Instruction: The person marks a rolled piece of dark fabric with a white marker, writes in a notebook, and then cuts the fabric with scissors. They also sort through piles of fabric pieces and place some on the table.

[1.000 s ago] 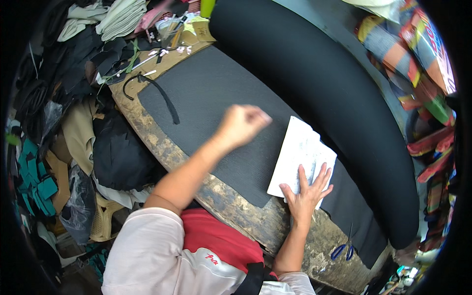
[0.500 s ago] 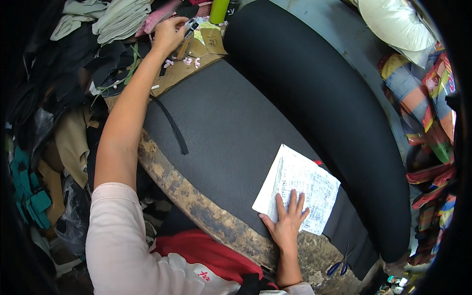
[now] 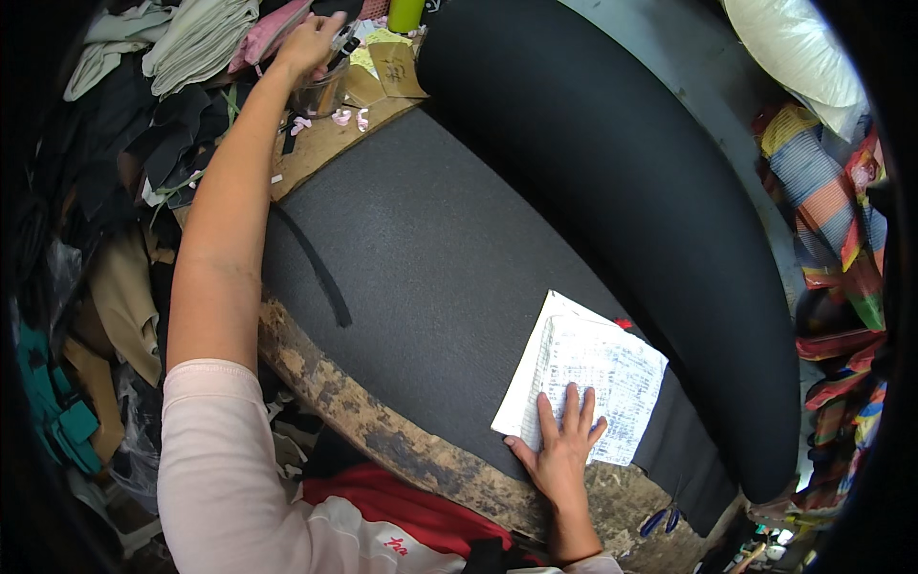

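My right hand lies flat with fingers spread on an open notebook, whose page is covered in handwriting. The notebook rests on a dark grey sheet of material over the worn table. At the far left, my left arm is stretched out and my left hand is above a clear cup, beside the pens standing in it. Its fingers are bent together; what they hold, if anything, is hidden. A narrow black strip lies on the sheet.
A large black roll of material spans the table's far right side. Small scissors lie near the front edge. Beyond the cup stand a cardboard piece and a green bottle. Folded cloth and scraps are heaped at left.
My left hand has shifted slightly up and left in the view, uncovering more of the clear cup. The view itself has shifted a little. My right hand stays spread on the notebook.
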`<act>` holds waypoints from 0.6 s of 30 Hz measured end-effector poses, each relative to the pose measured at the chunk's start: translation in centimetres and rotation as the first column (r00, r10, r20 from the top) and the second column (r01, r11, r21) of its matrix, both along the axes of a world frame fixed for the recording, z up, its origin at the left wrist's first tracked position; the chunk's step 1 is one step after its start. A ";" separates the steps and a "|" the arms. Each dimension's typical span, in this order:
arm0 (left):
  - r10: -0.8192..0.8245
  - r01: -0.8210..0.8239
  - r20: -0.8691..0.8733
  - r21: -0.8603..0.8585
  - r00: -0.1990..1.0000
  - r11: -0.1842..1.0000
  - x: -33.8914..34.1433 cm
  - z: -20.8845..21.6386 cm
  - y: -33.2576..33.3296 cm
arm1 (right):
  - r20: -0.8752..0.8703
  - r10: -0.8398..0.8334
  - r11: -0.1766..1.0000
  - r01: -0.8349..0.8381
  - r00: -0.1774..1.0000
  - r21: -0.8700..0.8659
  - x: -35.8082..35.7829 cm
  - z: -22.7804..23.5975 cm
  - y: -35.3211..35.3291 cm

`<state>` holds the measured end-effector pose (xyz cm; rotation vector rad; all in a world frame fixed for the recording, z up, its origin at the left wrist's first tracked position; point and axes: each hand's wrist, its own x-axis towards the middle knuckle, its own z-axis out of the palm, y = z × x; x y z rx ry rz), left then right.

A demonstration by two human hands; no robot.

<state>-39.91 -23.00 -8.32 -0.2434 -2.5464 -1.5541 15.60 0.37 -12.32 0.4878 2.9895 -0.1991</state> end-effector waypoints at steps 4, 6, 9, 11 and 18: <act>-0.108 0.132 0.172 -0.132 0.979 0.982 0.3 0.7 -0.6 | 0.023 -0.003 1.000 0.003 1.000 0.013 0.2 -0.2 0.1; -0.191 0.245 0.226 -0.239 0.955 0.940 0.5 1.0 -0.9 | 0.026 0.004 1.000 -0.004 1.000 0.020 0.2 -0.3 0.2; -0.274 0.355 0.283 -0.294 0.919 0.887 0.6 1.2 -1.2 | 0.033 0.012 0.999 -0.013 0.999 0.035 0.2 -0.5 0.3; -0.317 0.397 0.302 -0.256 0.899 0.882 0.5 1.0 -1.6 | 0.038 0.025 0.999 -0.027 0.999 0.040 0.2 -0.5 0.3; -0.369 0.408 0.178 -0.316 0.912 0.857 -1.3 -0.9 -1.9 | 0.056 0.038 0.998 -0.040 0.998 0.038 0.1 -0.3 0.6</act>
